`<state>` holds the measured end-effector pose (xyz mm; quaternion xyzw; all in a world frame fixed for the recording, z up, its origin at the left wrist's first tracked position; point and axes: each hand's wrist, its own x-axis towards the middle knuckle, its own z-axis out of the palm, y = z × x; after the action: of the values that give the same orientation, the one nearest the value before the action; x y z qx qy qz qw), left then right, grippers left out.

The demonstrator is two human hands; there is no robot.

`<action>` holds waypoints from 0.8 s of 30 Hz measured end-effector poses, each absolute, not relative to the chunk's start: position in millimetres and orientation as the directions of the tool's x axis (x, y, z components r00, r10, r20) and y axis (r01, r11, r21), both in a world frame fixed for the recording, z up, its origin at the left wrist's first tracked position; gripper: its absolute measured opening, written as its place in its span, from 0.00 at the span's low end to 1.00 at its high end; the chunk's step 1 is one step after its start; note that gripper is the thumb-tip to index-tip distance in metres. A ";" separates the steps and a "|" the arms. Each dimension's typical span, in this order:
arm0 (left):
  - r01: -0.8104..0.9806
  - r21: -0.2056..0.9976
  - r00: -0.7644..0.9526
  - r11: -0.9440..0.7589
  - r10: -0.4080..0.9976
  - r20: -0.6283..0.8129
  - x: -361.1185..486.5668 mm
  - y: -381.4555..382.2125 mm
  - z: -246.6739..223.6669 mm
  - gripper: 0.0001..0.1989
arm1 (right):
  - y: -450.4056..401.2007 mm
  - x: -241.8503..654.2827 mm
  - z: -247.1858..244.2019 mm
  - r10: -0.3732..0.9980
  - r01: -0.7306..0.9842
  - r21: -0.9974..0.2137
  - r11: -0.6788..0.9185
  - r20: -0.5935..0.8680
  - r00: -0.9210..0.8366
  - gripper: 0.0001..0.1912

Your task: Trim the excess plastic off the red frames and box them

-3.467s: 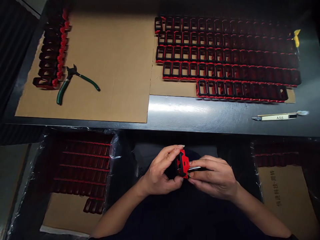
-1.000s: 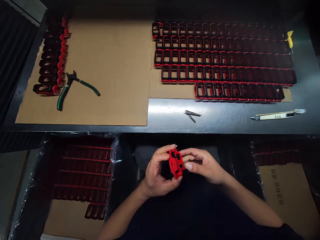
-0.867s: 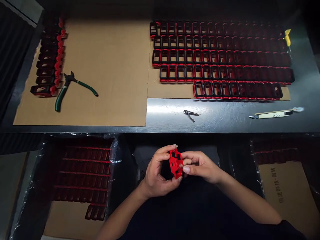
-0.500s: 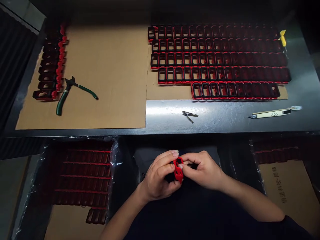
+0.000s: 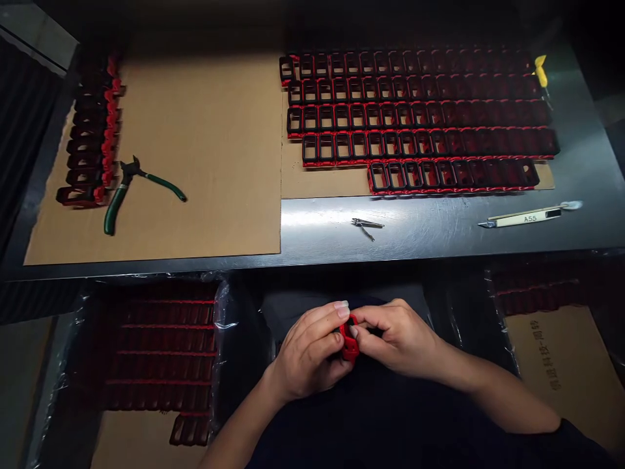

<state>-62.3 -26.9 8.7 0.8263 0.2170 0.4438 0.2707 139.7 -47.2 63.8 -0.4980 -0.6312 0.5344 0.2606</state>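
Head | my left hand clasps the part | my right hand pinches it, exact contact hard to see

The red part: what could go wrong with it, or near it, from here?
The red part is held off the near edge of the table, so a slip of the left hand might drop it.
The knife seems to have a bare tip, so a careless reach could cut.
The pliers lie close beside the left row, so lifting them might knock it.
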 end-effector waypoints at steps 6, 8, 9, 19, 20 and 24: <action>0.095 0.658 0.518 -0.747 0.601 0.608 -62.8 -27.4 6.8 0.24 | -47.4 142.0 64.9 0.905 0.345 -0.938 -0.044 -0.184 -0.384 0.11; 0.089 0.659 0.520 -0.746 0.599 0.609 -62.8 -27.4 6.4 0.24 | -47.5 143.8 65.7 0.895 0.339 -0.940 -0.044 -0.188 -0.404 0.10; 0.087 0.658 0.521 -0.748 0.597 0.610 -62.8 -27.3 6.4 0.24 | -47.3 144.8 66.2 0.890 0.340 -0.939 -0.044 -0.192 -0.413 0.10; 0.093 0.640 0.530 -0.763 0.582 0.617 -65.4 -28.4 6.4 0.24 | -46.2 141.6 64.8 0.890 0.350 -0.928 -0.129 -0.264 -0.371 0.10; 0.092 0.636 0.531 -0.767 0.578 0.620 -65.7 -28.5 6.2 0.24 | -46.6 140.3 64.2 0.894 0.348 -0.927 -0.140 -0.270 -0.358 0.10; 0.093 0.628 0.540 -0.772 0.570 0.620 -67.2 -28.8 5.1 0.23 | -46.3 138.1 64.9 0.894 0.345 -0.926 -0.152 -0.278 -0.351 0.11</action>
<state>-67.2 -28.8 5.1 0.8339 0.1987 0.4367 0.2727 138.1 -46.3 64.9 -0.5139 -0.6029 0.5587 0.2456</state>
